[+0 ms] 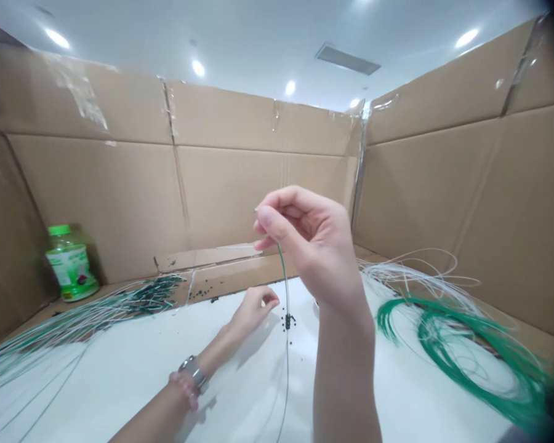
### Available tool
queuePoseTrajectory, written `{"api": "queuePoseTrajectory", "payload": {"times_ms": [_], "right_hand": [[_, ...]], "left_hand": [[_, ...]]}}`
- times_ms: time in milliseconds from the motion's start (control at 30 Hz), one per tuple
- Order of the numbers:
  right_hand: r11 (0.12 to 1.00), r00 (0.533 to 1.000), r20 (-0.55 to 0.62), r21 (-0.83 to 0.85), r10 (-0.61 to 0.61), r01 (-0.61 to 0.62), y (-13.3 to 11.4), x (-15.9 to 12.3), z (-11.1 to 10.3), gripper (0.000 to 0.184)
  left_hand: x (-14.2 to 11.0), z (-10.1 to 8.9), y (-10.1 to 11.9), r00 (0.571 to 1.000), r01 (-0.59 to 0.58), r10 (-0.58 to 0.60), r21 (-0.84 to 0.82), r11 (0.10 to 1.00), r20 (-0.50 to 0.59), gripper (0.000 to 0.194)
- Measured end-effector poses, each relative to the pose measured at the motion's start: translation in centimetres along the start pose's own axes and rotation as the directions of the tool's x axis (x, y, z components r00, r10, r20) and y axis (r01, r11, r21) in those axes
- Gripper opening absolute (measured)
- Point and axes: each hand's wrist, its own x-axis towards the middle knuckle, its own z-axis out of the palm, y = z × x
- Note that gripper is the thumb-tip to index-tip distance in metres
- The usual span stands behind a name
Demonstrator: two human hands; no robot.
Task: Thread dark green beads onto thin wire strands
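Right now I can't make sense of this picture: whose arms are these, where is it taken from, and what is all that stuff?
This picture comes from a camera worn on a person's head, so you see what they see: no machine, just their own two arms. The right hand pinches a thin green wire near its top, with small dark beads on it lower down. The left hand, wearing a metal wristwatch, is loosely curled close by. On the white tabletop lie a bundle of green and white wires to the left and a loose green coil to the right. A plastic jar with a green lid stands back left, before cardboard walls.
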Motion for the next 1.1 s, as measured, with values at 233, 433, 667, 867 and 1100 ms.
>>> {"api": "queuePoseTrajectory", "payload": {"times_ms": [233, 433, 667, 867, 1100], "right_hand": [[0.994, 1.0, 0.005, -0.105, -0.007, 0.008, 0.9, -0.4, 3.2, 0.008], [0.981, 0.985, 0.023, -0.089, -0.17, 0.171, 0.1, -1.8, 6.4, 0.009], [0.954, 0.968, -0.073, -0.201, -0.241, 0.222, 0.2, -2.6, 7.2, 0.009], [0.935, 0.957, -0.011, -0.217, -0.288, 0.279, 0.3, -2.8, 7.4, 0.016], [0.914, 0.947, -0.032, -0.272, -0.321, 0.301, 0.2, -3.1, 7.7, 0.019]], "left_hand": [[-5.0, -9.2, 10.6, 0.906, -0.234, -0.043, -0.582, 0.779, -0.422, 0.031], [-9.1, -11.3, 14.9, 0.928, -0.335, 0.019, -0.812, 0.479, -0.372, 0.015], [-9.9, -11.6, 15.2, 0.942, -0.325, 0.095, -0.809, 0.49, -0.321, 0.008], [-10.2, -11.7, 15.3, 0.933, -0.346, 0.1, -0.784, 0.516, -0.346, 0.011], [-10.2, -10.9, 15.3, 0.937, -0.342, 0.096, -0.829, 0.442, -0.336, 0.011]]}}
